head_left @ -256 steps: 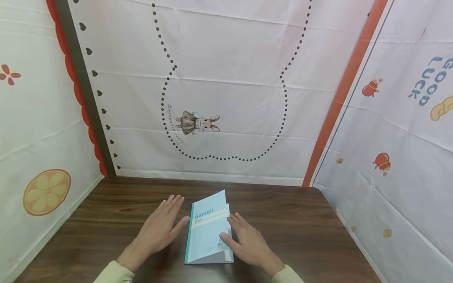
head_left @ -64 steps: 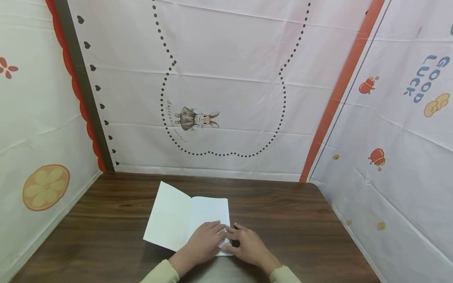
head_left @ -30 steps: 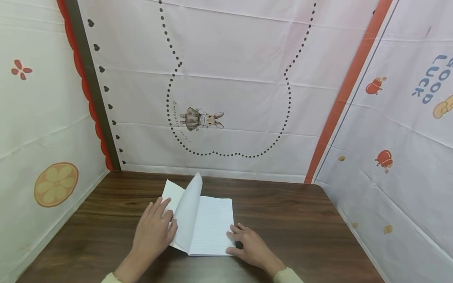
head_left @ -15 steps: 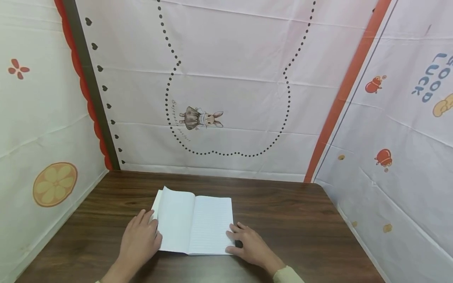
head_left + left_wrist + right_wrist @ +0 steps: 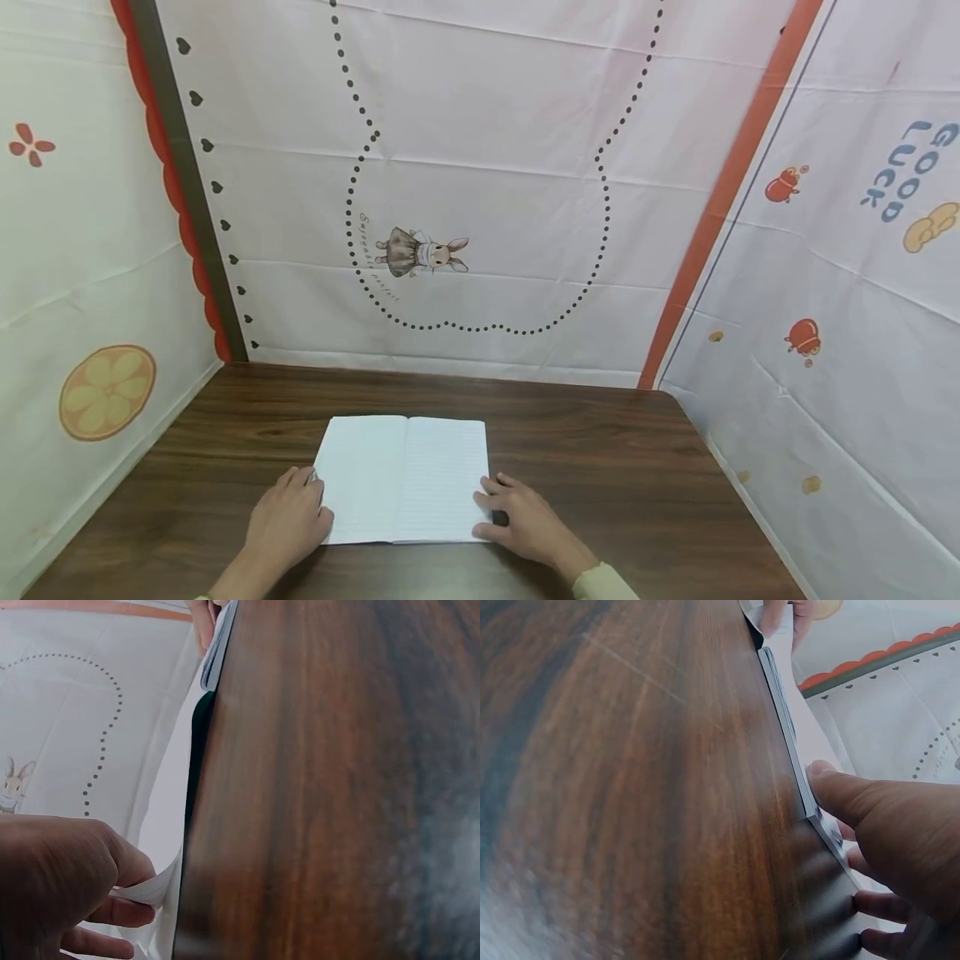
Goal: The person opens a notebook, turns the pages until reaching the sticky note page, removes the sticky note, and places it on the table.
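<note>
A thin notebook (image 5: 442, 479) lies spread open on the table, its right page faintly ruled. At its left edge, my left hand (image 5: 285, 521) pinches a page (image 5: 146, 889) between thumb and finger; in the left wrist view the paper curls up there. My right hand (image 5: 525, 521) rests at the right edge. Its thumb (image 5: 836, 784) presses on the paper near the lower corner, and the other fingertips touch along the edge. In the right wrist view the page stack shows from the side, with the left hand beyond it.
The dark wood-grain table (image 5: 600, 467) reaches back to a white cloth wall (image 5: 487, 208) printed with a rabbit and dotted lines. Printed cloth also encloses the left side (image 5: 75, 275) and the right side (image 5: 862, 292).
Earlier the notebook was closed, then its cover was opened to the left. Since then pages have been turned leftward and now lie nearly flat. My left hand moved left and down; the right stayed.
</note>
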Demonstrator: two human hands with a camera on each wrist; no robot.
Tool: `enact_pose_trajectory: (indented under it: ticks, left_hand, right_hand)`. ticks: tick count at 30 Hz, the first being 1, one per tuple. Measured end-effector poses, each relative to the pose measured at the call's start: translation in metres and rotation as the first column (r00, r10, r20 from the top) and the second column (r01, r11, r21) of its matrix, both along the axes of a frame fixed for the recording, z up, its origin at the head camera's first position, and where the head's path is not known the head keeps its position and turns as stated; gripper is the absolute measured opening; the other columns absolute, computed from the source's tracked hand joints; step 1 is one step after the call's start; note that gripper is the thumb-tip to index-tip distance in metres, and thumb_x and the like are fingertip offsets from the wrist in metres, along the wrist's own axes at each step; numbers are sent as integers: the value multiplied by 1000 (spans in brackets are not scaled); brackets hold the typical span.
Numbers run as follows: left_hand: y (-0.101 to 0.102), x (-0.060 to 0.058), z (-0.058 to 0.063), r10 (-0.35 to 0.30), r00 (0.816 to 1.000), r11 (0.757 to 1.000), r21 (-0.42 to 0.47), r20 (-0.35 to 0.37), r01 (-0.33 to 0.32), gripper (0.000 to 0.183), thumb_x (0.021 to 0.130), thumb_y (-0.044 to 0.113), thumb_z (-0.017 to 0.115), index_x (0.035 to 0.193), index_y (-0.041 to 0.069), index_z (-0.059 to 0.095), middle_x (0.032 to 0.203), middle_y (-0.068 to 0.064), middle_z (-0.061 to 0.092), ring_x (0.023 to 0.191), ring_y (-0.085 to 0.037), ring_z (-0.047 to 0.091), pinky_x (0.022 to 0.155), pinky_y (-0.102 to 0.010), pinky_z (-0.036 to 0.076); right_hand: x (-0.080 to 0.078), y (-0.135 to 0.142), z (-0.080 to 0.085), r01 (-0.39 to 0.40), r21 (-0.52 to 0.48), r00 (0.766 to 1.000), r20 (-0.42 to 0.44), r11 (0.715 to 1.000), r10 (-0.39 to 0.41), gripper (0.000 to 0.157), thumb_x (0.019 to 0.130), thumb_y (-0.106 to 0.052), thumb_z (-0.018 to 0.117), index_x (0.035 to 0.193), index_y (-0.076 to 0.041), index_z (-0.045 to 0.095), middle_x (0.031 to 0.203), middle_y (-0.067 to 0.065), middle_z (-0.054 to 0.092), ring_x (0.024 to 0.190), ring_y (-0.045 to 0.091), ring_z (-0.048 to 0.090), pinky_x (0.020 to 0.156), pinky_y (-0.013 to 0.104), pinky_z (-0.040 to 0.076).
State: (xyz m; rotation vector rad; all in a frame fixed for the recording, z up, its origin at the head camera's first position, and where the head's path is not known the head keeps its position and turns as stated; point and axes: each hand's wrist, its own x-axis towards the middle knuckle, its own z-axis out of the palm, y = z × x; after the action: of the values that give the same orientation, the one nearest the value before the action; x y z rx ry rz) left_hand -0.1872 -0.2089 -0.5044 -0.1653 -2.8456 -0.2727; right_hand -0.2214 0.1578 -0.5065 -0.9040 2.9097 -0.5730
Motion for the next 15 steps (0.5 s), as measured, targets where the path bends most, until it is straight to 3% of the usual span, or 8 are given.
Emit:
enact_pose_trajectory:
  ticks: [2, 5, 9, 12, 15]
  left_hand:
    - [-1, 0, -2, 2, 1000, 1000, 7, -2, -2, 13, 78, 13, 67, 81, 1, 68, 121, -33, 65, 120, -55, 57, 100, -63, 49]
    - [-2, -1, -4, -1, 999, 999, 34, -40, 2, 15, 74, 12, 70, 79, 3, 59, 109, -27, 65, 106, -48, 63, 91, -57, 53]
    - [-5, -4, -4, -44, 992, 998, 48, -116, 50, 40, 67, 9, 76, 102, -2, 60, 118, -28, 62, 111, -48, 61, 97, -60, 50]
    - [-8, -7, -5, -143, 984, 990, 0, -108, 144, 55, 71, 8, 77, 124, -1, 64, 141, -32, 54, 131, -54, 50, 109, -67, 39]
    - [-12, -8, -7, -266, 964, 963, -47, -27, 265, 49, 84, 9, 73, 133, 7, 66, 145, -27, 54, 135, -51, 48, 109, -69, 38]
  right_hand:
    - [0, 0, -1, 1, 2, 1000, 6, 1000, -1, 60, 94, -55, 66, 139, -15, 65, 153, 4, 52, 143, 37, 46, 110, 60, 43]
    - [0, 0, -1, 2, 1, 1000, 16, 1000, -2, 60, 94, -55, 66, 139, -16, 65, 153, 4, 52, 143, 37, 46, 110, 60, 43]
    - [0, 0, -1, 4, 11, 1000, 17, 1000, -4, 60, 94, -55, 66, 139, -16, 65, 153, 4, 52, 143, 37, 46, 110, 60, 43]
    - [0, 0, 0, 3, 13, 1000, 13, 1000, -3, 59, 94, -54, 67, 139, -16, 65, 153, 4, 53, 143, 37, 46, 110, 59, 44]
    - [-1, 0, -1, -3, 9, 1000, 12, 1000, 2, 59, 94, -54, 66, 139, -16, 65, 152, 4, 53, 143, 37, 46, 110, 60, 44]
